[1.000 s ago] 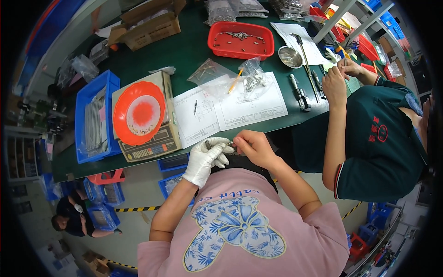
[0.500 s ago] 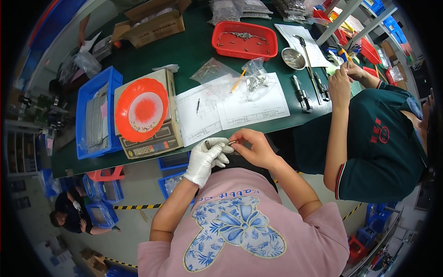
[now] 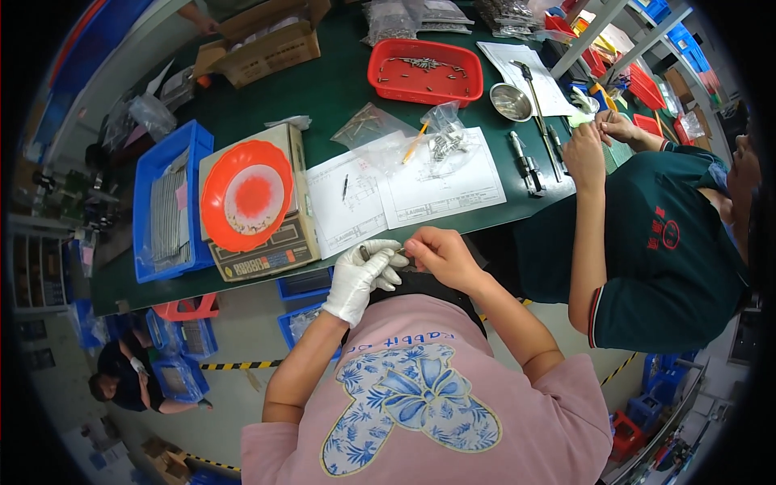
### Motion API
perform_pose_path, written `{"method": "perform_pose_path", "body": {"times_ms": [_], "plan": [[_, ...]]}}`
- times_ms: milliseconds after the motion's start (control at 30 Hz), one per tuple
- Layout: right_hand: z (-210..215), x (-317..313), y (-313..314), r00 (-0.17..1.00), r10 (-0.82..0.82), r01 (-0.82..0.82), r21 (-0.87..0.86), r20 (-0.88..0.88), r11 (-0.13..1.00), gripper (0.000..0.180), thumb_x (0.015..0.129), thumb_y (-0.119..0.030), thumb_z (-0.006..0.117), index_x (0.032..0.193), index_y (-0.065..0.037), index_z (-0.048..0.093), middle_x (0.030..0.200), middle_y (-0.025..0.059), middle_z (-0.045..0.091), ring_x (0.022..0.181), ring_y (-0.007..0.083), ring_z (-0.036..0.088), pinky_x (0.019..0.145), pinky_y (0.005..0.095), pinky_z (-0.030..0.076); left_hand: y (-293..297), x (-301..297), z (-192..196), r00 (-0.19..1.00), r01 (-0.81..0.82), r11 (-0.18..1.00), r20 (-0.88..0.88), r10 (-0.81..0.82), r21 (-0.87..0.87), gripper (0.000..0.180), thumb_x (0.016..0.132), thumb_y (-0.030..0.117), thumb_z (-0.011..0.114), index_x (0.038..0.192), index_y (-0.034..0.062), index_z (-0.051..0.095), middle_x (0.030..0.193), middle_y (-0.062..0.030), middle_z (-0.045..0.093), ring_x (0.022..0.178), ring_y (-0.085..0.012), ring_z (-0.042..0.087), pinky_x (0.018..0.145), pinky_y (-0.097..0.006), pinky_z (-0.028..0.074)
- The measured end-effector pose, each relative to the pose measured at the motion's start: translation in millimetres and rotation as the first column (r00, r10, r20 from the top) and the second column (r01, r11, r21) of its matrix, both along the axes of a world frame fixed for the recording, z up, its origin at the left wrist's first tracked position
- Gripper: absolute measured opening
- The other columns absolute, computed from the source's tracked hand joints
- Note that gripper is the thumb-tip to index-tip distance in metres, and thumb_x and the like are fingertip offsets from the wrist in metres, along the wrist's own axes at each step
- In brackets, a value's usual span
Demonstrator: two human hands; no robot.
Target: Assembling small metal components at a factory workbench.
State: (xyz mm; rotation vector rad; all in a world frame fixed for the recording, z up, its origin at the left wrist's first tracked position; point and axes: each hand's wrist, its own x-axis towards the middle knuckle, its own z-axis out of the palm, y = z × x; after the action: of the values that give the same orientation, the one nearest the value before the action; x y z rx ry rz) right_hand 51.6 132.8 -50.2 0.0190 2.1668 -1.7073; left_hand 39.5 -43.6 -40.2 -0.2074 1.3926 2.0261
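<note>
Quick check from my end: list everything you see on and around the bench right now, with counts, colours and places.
small part: one, dark, pinched between both hands at the bench's near edge
scale: one, beige, bench left
orange dish: one, on the scale
blue bin: one, left of the scale
drawings: two white sheets, bench centre
clear bags: a few, on the drawings
red tray: one, far centre, holding small parts
metal bowl: one, right of the red tray
cardboard box: one, brown, far left
co-worker: one, dark green shirt, right
left hand: white glove
right hand: bare
</note>
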Motion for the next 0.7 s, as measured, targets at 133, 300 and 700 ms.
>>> {"method": "perform_pose_path", "body": {"times_ms": [133,300,700], "plan": [[0.2,1.1,-4.3,0.938,-0.082,0.056,-0.087,-0.337,0.995,0.014,0.077,-0.010,0.056,0.085,0.001,0.054,0.069,0.0056,0.056,0.059,0.0095,0.050,0.057,0.0223,0.042,1.7,-1.9,-0.4,1.000,-0.014,1.000,-0.003,0.014,-0.016,0.017,0.083,0.010,0.049,0.096,0.0002,0.054,0.080,-0.0113,0.061,0.054,-0.0118,0.056,0.045,-0.020,0.046],[-0.4,-2.5,-0.9,0.997,-0.062,0.061,-0.045,-0.040,0.997,0.012,0.078,-0.009,0.055,0.084,0.002,0.055,0.068,0.0051,0.056,0.058,0.0081,0.049,0.055,0.0215,0.041,3.4,-2.1,1.9,1.000,-0.012,1.000,0.011,0.013,-0.028,0.018,0.083,0.010,0.049,0.097,-0.0009,0.054,0.081,-0.0114,0.061,0.055,-0.0123,0.057,0.046,-0.019,0.046],[2.9,-0.2,-5.1,0.981,-0.017,0.027,0.047,-0.194,0.999,0.012,0.080,-0.010,0.054,0.080,0.002,0.054,0.062,0.0032,0.055,0.054,0.0073,0.050,0.050,0.0205,0.041,-1.3,0.2,-1.5,0.999,-0.022,0.999,0.039,0.023,-0.044,0.020,0.084,0.010,0.049,0.099,-0.0018,0.053,0.092,-0.0124,0.059,0.063,-0.0120,0.058,0.051,-0.020,0.048]]}}
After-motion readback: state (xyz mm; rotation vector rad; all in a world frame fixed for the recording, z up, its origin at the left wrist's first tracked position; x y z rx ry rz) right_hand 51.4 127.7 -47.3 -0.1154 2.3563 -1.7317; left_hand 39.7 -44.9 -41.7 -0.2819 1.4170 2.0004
